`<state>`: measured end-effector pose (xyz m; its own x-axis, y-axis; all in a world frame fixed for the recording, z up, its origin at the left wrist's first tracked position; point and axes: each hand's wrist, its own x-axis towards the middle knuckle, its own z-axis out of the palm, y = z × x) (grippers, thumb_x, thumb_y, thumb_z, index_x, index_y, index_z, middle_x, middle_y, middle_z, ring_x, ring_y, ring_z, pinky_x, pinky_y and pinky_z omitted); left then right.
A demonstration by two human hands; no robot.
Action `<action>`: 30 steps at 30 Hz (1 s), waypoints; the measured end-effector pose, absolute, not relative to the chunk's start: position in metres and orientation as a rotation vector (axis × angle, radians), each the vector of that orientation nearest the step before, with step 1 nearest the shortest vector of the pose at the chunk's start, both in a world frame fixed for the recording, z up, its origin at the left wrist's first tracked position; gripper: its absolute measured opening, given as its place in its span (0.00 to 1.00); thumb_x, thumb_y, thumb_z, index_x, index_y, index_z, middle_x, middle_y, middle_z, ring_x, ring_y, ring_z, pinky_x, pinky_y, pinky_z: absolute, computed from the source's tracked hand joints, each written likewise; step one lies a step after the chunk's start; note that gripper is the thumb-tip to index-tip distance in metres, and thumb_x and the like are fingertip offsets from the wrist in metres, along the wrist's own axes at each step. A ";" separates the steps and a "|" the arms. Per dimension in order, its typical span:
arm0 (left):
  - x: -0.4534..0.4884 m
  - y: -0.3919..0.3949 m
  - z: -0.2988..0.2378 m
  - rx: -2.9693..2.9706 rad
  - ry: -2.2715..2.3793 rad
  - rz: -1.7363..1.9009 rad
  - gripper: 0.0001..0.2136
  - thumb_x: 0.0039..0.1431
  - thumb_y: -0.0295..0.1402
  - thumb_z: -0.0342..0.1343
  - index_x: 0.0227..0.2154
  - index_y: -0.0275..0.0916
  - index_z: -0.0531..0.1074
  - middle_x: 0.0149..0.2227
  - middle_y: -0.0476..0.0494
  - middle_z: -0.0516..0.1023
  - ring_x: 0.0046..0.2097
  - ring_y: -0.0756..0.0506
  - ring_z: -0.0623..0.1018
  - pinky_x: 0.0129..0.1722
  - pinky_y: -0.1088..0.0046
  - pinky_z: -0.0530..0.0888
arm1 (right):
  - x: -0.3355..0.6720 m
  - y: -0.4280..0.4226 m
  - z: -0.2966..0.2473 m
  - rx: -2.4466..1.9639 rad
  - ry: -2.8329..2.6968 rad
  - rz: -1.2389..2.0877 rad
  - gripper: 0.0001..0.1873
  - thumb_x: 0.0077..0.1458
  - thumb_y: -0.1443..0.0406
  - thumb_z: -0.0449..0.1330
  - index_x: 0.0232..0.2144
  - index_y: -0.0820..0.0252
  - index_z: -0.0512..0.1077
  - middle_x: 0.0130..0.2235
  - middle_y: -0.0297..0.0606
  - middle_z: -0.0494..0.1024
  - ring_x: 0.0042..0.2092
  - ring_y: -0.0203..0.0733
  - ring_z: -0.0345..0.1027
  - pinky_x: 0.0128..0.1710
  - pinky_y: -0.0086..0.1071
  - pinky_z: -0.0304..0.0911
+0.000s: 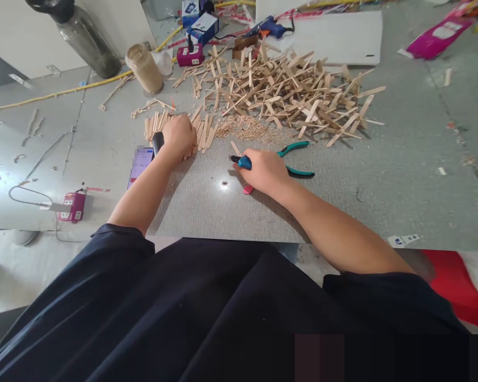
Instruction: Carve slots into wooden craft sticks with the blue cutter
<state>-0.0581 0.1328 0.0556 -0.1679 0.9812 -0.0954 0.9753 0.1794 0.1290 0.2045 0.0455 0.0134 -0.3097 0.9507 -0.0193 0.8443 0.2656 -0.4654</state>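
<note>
I see R hand (267,171) clamped on blue tool (245,163), tip L; stick row (205,133) on tabletop (203,209) L of it, long axes approx fore-aft, L hand (179,138) nearer, grip hidden, can't tell.

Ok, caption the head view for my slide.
Left hand over a row of wooden sticks, right hand holding a blue tool, loose stick pile beyond.

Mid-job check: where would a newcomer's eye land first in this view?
Most likely on the big heap of wooden sticks at the far middle of the table. Next, perhaps the right hand near the center, holding a blue tool, then the bright magenta packet at the far right.
</note>
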 end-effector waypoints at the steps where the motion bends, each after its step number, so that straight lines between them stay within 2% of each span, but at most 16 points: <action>1: -0.059 0.132 0.056 1.915 2.288 0.038 0.18 0.72 0.32 0.54 0.55 0.36 0.86 0.57 0.26 0.88 0.59 0.31 0.85 0.61 0.54 0.78 | 0.204 0.045 0.013 -1.656 -2.269 0.584 0.15 0.72 0.53 0.69 0.36 0.54 0.75 0.33 0.40 0.79 0.33 0.45 0.68 0.34 0.38 0.49; 6: -0.058 0.129 0.059 1.940 2.307 -0.042 0.21 0.74 0.36 0.54 0.63 0.42 0.84 0.65 0.31 0.86 0.66 0.31 0.84 0.67 0.53 0.79 | 0.212 0.049 0.020 -1.668 -2.212 0.564 0.17 0.71 0.54 0.69 0.33 0.53 0.71 0.31 0.37 0.76 0.32 0.43 0.64 0.35 0.39 0.47; 10: -0.051 0.128 0.060 1.958 2.316 -0.124 0.23 0.74 0.30 0.49 0.63 0.35 0.83 0.66 0.26 0.86 0.67 0.31 0.84 0.70 0.50 0.78 | 0.227 0.060 0.027 -1.724 -2.122 0.484 0.16 0.72 0.55 0.67 0.34 0.52 0.70 0.33 0.39 0.75 0.34 0.45 0.64 0.37 0.41 0.49; 14: -0.049 0.129 0.062 1.984 2.326 -0.156 0.23 0.72 0.26 0.48 0.61 0.32 0.83 0.64 0.22 0.86 0.66 0.29 0.85 0.67 0.49 0.79 | 0.238 0.072 0.024 -1.752 -2.029 0.387 0.14 0.72 0.55 0.66 0.34 0.53 0.72 0.34 0.42 0.78 0.37 0.49 0.68 0.38 0.42 0.53; 16: -0.053 0.126 0.064 2.004 2.335 -0.129 0.22 0.74 0.27 0.48 0.60 0.34 0.83 0.62 0.23 0.87 0.63 0.29 0.85 0.63 0.49 0.80 | 0.242 0.074 0.022 -1.733 -2.012 0.359 0.14 0.72 0.55 0.66 0.35 0.53 0.74 0.35 0.43 0.79 0.38 0.50 0.70 0.38 0.43 0.55; 18: -0.058 0.115 0.064 2.065 2.304 -0.038 0.19 0.75 0.29 0.49 0.57 0.40 0.82 0.62 0.27 0.87 0.60 0.30 0.85 0.60 0.49 0.79 | 0.245 0.074 0.024 -1.703 -2.030 0.362 0.14 0.72 0.54 0.66 0.36 0.53 0.76 0.34 0.42 0.78 0.37 0.49 0.70 0.37 0.43 0.55; 20: -0.062 0.096 0.061 2.204 2.152 0.203 0.13 0.75 0.30 0.52 0.49 0.46 0.82 0.58 0.29 0.87 0.57 0.31 0.85 0.56 0.48 0.79 | 0.247 0.071 0.031 -1.688 -2.088 0.418 0.14 0.70 0.54 0.68 0.35 0.54 0.77 0.32 0.41 0.77 0.35 0.48 0.69 0.36 0.41 0.54; 23: -0.062 0.052 0.046 2.338 1.914 0.259 0.07 0.70 0.28 0.57 0.41 0.44 0.79 0.47 0.35 0.87 0.51 0.35 0.84 0.53 0.52 0.79 | 0.251 0.066 0.042 -1.655 -2.314 0.688 0.10 0.63 0.57 0.72 0.34 0.54 0.80 0.31 0.38 0.79 0.33 0.44 0.68 0.35 0.39 0.54; 24: -0.061 0.036 0.039 2.410 1.713 0.331 0.06 0.70 0.27 0.57 0.40 0.43 0.78 0.45 0.35 0.87 0.47 0.36 0.83 0.49 0.54 0.78 | 0.252 0.064 0.045 -1.632 -2.395 0.791 0.08 0.61 0.59 0.74 0.34 0.53 0.82 0.31 0.36 0.79 0.31 0.43 0.67 0.34 0.39 0.54; 27: -0.055 -0.004 0.019 2.441 1.502 0.331 0.05 0.70 0.28 0.61 0.37 0.43 0.78 0.38 0.39 0.85 0.41 0.40 0.81 0.42 0.60 0.75 | 0.254 0.063 0.046 -1.585 -2.514 0.945 0.07 0.58 0.59 0.77 0.35 0.51 0.84 0.28 0.33 0.78 0.28 0.40 0.63 0.32 0.38 0.51; 30: -0.051 -0.022 0.008 2.421 1.465 0.393 0.05 0.71 0.28 0.61 0.37 0.43 0.77 0.36 0.42 0.85 0.37 0.42 0.81 0.38 0.64 0.73 | 0.255 0.062 0.043 -1.553 -2.521 0.934 0.09 0.61 0.58 0.76 0.32 0.52 0.82 0.26 0.32 0.75 0.27 0.40 0.62 0.33 0.39 0.51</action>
